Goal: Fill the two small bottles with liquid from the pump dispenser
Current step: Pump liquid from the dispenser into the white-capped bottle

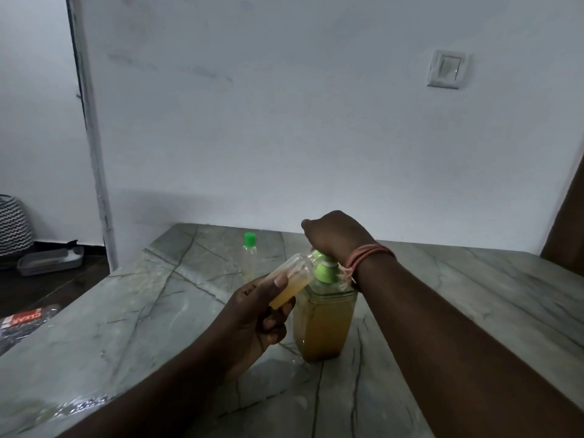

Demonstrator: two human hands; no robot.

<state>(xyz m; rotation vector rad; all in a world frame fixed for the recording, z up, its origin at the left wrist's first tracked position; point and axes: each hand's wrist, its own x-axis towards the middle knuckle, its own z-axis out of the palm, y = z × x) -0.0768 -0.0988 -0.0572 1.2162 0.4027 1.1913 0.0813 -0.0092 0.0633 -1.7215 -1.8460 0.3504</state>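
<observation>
The pump dispenser (322, 324) is a clear square bottle of amber liquid with a green pump head, standing on the grey marble table (158, 311). My right hand (335, 235) rests fisted on top of the pump head. My left hand (256, 314) holds a small clear bottle (292, 279) tilted, its open mouth at the green spout, its lower part holding yellow liquid. A second small clear bottle (249, 257) with a green cap stands upright further back on the table; I cannot tell whether it holds liquid.
The white wall runs just behind the table, with a light switch (447, 68) on it. The table's left edge drops to a dark floor with a grey tray (50, 262), a patterned basket (14, 226) and a printed packet (25, 320).
</observation>
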